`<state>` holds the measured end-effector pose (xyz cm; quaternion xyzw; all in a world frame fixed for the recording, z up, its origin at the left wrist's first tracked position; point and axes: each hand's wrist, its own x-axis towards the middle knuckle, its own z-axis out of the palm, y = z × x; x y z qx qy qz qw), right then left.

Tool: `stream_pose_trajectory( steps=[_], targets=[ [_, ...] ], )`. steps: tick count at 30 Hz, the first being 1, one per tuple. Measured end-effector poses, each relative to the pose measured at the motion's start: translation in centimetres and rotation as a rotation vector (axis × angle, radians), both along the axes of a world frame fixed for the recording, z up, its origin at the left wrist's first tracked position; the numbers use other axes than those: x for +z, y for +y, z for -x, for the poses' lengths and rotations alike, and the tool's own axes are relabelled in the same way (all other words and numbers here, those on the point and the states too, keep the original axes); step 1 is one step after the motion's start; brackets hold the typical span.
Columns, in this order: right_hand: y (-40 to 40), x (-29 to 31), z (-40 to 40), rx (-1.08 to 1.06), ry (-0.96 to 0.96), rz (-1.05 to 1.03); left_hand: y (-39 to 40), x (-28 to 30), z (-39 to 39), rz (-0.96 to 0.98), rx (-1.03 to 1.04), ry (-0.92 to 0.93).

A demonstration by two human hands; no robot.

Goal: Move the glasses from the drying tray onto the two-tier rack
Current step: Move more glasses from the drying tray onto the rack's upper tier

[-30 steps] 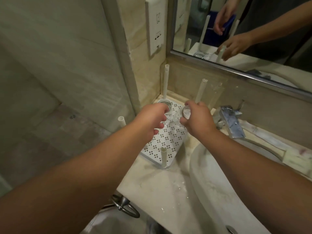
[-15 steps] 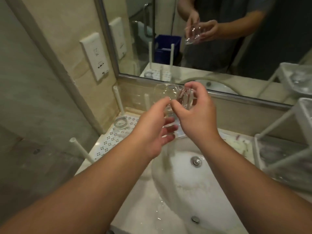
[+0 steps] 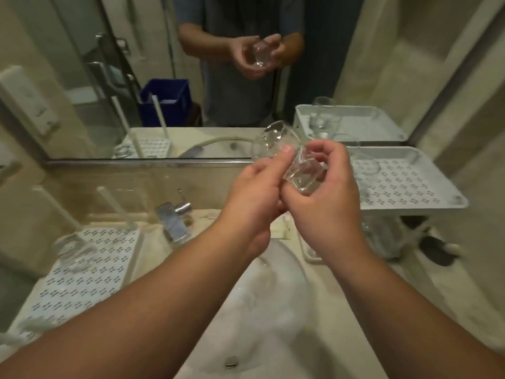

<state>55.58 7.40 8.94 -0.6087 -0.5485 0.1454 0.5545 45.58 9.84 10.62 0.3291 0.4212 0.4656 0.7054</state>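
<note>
I hold a clear glass [image 3: 276, 140] on its side above the sink, its mouth toward the mirror. My left hand [image 3: 254, 198] pinches its side and my right hand [image 3: 325, 198] grips its thick base. At the left lies the white perforated drying tray [image 3: 82, 280] with upright white posts, and one more glass [image 3: 68, 247] stands on it. At the right stands the white two-tier rack [image 3: 410, 184]; a glass [image 3: 366, 165] stands at the back of its top tier, and more glasses [image 3: 382, 236] show on the lower tier.
The white sink basin [image 3: 273, 310] is under my arms, with a chrome tap [image 3: 175, 220] behind it. A mirror [image 3: 191, 77] covers the wall ahead and reflects the person and a blue crate. A dark object [image 3: 437, 250] lies beside the rack.
Both hands have carried the glass from over the drying tray rightward across the sink toward the rack. My view has swung right, so the rack's top tier is now in full view.
</note>
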Motion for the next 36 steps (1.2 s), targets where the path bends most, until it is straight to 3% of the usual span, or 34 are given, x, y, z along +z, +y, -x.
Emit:
stream_pose_trajectory(
  steps=[7, 15, 21, 26, 36],
  targets=[
    [-0.8, -1.1, -9.7, -0.074, -0.095, 0.136, 0.5, -1.8, -8.6, -0.104, -0.199, 0.013],
    [0.9, -2.9, -16.3, -0.049, -0.093, 0.279, 0.7, -3.1, -14.6, -0.167, -0.285, 0.245],
    [1.9, -4.3, -17.1, -0.038, -0.013, 0.212, 2.5, -4.0, -16.0, -0.018, -0.099, 0.155],
    [3.1, -4.9, -17.5, 0.015, 0.026, 0.232, 3.6, -4.6, -16.7, 0.02, -0.084, 0.094],
    [4.1, -5.7, -18.5, 0.045, 0.011, 0.218, 5.0, -5.1, -17.8, 0.031, -0.056, 0.195]
  ],
)
